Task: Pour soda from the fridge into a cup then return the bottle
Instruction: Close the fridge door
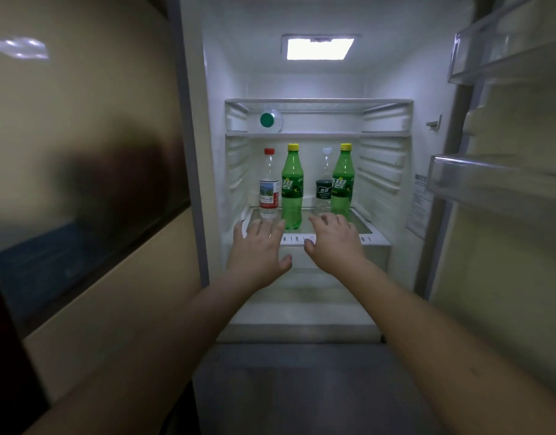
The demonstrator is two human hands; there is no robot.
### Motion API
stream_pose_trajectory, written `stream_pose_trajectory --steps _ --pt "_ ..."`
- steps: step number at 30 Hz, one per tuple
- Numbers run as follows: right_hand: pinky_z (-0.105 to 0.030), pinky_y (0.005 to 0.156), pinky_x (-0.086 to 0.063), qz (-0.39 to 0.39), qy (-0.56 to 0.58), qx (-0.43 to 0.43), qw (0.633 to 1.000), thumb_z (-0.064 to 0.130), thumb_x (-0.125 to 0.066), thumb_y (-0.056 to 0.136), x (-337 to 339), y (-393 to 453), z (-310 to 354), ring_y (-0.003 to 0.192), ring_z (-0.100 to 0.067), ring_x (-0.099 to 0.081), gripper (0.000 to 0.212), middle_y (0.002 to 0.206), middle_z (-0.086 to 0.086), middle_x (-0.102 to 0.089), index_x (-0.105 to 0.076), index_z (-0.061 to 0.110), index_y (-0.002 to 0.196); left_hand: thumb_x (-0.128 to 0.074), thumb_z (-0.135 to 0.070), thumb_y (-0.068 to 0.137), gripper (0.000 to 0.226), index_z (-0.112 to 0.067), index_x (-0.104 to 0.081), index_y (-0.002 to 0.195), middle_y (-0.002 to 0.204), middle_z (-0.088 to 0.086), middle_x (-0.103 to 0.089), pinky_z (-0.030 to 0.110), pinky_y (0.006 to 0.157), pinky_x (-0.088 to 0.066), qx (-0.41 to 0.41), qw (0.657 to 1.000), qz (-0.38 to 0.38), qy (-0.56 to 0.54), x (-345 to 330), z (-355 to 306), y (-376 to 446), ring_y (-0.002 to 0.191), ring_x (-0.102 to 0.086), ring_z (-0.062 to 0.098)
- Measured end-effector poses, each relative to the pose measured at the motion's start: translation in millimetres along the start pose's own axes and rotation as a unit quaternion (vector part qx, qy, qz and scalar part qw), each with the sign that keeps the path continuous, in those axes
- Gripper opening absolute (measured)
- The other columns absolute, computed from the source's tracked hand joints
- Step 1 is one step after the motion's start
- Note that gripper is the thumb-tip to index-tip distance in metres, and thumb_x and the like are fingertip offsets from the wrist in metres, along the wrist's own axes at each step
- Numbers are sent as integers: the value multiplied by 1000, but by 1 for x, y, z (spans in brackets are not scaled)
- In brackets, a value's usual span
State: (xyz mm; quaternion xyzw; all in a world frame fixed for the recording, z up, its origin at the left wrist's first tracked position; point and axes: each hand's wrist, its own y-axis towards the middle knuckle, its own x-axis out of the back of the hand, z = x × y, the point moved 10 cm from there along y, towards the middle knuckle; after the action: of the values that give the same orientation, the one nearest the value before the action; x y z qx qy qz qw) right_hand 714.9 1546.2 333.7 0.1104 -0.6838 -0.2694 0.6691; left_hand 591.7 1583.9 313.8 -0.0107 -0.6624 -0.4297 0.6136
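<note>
**Both hands reach into the open fridge, holding nothing**

Head view: The fridge [301,89] stands open, its inner light [319,48] on and its door [505,183] swung out to the right. On the lit glass shelf [364,229] four bottles stand upright in a loose row. From the left: a clear water bottle [269,183] with a red cap, a green soda bottle [291,186] with a yellow cap, a clear bottle with a dark label [324,183] set a little further back, and a second green soda bottle [343,180] with a yellow cap. On the shelf above, a bottle with a green cap [268,120] lies on its side, cap toward the camera.

The left hand [259,249] is stretched forward, palm down, fingers spread and empty, just in front of the water bottle and beside the base of the left soda bottle, not touching either as far as can be seen. The right hand [334,240] is likewise open and empty, fingers loosely apart, over the shelf's front edge just before the right soda bottle. No cup shows here.
</note>
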Motion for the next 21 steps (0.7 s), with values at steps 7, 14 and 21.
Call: stream_pose_trajectory --steps 7,14,21 --pt "-38 102 -30 0 -5 -13 1000 41 -46 93 20 -67 20 127 -26 -36 53 139 -8 -43 -37 20 141 -42 -56 91 75 -15 -26 152 152 8 -37 47 114 -24 -49 998 -36 -32 36 -16 -70 141 -30 27" --pt "-37 96 -32 -7 -7 -28 1000 39 -50 90 48 -159 24 120 -25 -41 52 130 -7 -49 -42 19 137 -29 -56 87 78 -10 -33 150 150 13 -43 45 111 -33 -106 990 -42 -78 62 -55 -129 136 -39 31" --pt "-38 96 -34 -30 -46 -68 996 38 -55 87 96 -245 -17 119 -28 -45 50 128 -8 -52 -49 17 132 -35 -49 88 69 -9 -46 143 141 13 -53 45 100 -43 -150 980 -51 -122 99 -117 -181 128 -50 33"
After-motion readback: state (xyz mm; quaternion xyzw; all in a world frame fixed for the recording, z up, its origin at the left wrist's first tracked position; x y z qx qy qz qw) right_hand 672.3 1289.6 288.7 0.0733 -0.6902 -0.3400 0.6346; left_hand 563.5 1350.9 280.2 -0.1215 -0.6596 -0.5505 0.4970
